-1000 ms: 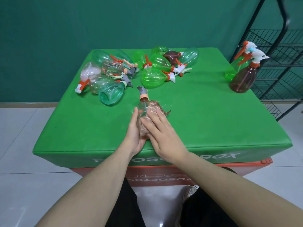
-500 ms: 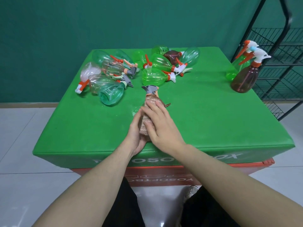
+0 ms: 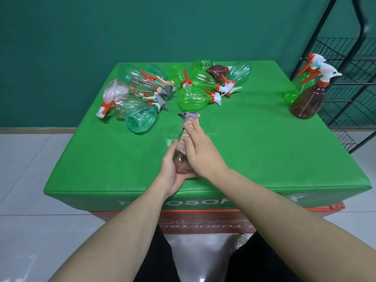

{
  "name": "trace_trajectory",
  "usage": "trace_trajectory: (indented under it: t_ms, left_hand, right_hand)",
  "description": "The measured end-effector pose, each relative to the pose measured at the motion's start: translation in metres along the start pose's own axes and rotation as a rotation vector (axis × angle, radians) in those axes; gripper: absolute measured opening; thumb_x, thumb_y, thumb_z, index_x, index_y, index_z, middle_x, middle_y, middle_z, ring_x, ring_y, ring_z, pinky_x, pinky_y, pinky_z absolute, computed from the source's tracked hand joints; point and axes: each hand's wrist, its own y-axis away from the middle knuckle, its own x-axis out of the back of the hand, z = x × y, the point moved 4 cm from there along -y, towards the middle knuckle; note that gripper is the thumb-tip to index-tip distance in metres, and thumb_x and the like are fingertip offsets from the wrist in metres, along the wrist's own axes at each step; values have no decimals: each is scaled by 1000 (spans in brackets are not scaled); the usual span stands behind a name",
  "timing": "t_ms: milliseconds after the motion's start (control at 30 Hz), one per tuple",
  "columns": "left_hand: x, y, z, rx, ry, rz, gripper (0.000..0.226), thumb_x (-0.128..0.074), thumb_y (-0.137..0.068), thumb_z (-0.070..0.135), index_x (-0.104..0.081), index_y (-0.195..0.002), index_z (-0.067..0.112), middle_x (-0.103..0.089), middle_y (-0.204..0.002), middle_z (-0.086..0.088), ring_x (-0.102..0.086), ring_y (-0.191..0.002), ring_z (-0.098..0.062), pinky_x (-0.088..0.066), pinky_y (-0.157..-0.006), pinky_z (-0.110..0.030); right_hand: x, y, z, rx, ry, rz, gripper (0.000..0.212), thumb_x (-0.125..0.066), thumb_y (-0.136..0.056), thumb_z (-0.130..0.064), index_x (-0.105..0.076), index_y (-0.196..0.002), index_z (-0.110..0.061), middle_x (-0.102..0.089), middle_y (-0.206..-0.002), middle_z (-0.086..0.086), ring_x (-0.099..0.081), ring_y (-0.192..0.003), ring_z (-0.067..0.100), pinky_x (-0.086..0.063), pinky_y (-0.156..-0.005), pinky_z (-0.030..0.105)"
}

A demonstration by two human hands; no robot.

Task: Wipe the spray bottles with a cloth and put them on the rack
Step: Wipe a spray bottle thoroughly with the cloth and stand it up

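Note:
A pinkish clear spray bottle (image 3: pixel 181 163) with a grey trigger head stands upright near the front middle of the green table (image 3: pixel 254 155). My left hand (image 3: pixel 170 171) grips its base from the left. My right hand (image 3: pixel 200 150) wraps a brownish cloth (image 3: pixel 184 139) around the bottle's neck and upper body, fingertips up by the trigger. Several green, clear and brown spray bottles (image 3: pixel 193 98) lie in a heap at the back of the table. A black wire rack (image 3: pixel 354 78) stands at the right.
A brown bottle (image 3: pixel 307 102) and a green bottle (image 3: pixel 295 90) stand upright at the table's right edge, next to the rack. A small wet patch (image 3: pixel 169 141) glints on the table left of the held bottle. Pale floor tiles surround the table.
My right hand has slid the cloth up the bottle from its body toward the neck and trigger. The bottle's head has turned. My left hand has kept its hold on the base.

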Motion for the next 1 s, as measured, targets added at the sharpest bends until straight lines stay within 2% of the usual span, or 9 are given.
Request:
trace_trajectory:
  t_ms: [100,200,300,400,500,600,733,867,1000]
  left_hand:
    - [-1,-1,0,-18,54,-10,57,-35,-105,58,-68,-128,18,-73,-125,-11,-72,-112,-24,-57,-84,-43]
    - [-4,-1,0,-45,88,-48,64,-41,-100,61,-61,-139,14,-67,-135,-13,-66,-125,-23,-59,-89,-34]
    - [-4,1,2,-46,93,-38,63,-50,-90,60,-70,-126,12,-70,-131,-15,-69,-118,-25,-56,-96,-36]
    - [-1,0,1,-29,110,-37,59,-53,-87,59,-82,-107,12,-73,-122,-16,-73,-109,-26,-59,-95,-37]
    - [1,-2,0,-22,114,-30,57,-57,-88,57,-80,-110,9,-72,-121,-18,-72,-105,-28,-58,-94,-39]
    - [-1,-2,1,-15,108,-33,61,-58,-89,57,-74,-120,6,-71,-121,-18,-71,-106,-28,-57,-96,-40]
    - [-7,-1,0,1,76,-64,64,-48,-96,58,-67,-132,9,-70,-128,-17,-68,-115,-29,-57,-97,-41]
    - [-7,-2,0,0,13,-71,49,-41,-103,54,-71,-126,22,-73,-125,-10,-71,-110,-24,-57,-89,-43]
    - [-3,-3,1,24,16,-70,47,-39,-104,54,-73,-120,26,-74,-123,-10,-73,-107,-27,-53,-91,-56]
  right_hand:
    - [-5,14,2,150,133,22,53,-30,-107,-31,-37,-155,-10,-25,-166,8,-18,-154,20,-18,-126,42]
    - [-11,31,8,225,245,26,54,-26,-107,-35,-36,-155,-14,-26,-166,7,-18,-155,24,-22,-123,51]
    - [-16,47,12,294,287,39,52,-29,-108,-33,-34,-156,-17,-26,-166,5,-14,-156,26,-19,-124,54]
    - [-19,55,19,390,327,75,47,-38,-107,-27,-39,-153,-16,-31,-163,7,-18,-154,31,-22,-123,54]
    - [-19,60,27,424,296,107,45,-47,-104,-21,-46,-149,-13,-37,-160,9,-22,-153,34,-29,-121,54]
    - [-16,60,26,407,278,109,44,-48,-104,-24,-50,-147,-14,-38,-160,6,-21,-153,31,-32,-120,52]
    - [-8,54,17,364,261,105,47,-45,-102,-30,-50,-147,-17,-38,-160,2,-19,-154,28,-25,-124,46]
    - [0,35,11,265,228,80,53,-36,-102,-34,-47,-150,-15,-36,-161,5,-18,-154,26,-15,-127,39]
    - [2,10,7,138,133,9,55,-33,-106,-36,-35,-158,-16,-21,-168,3,-13,-156,19,-11,-128,38]
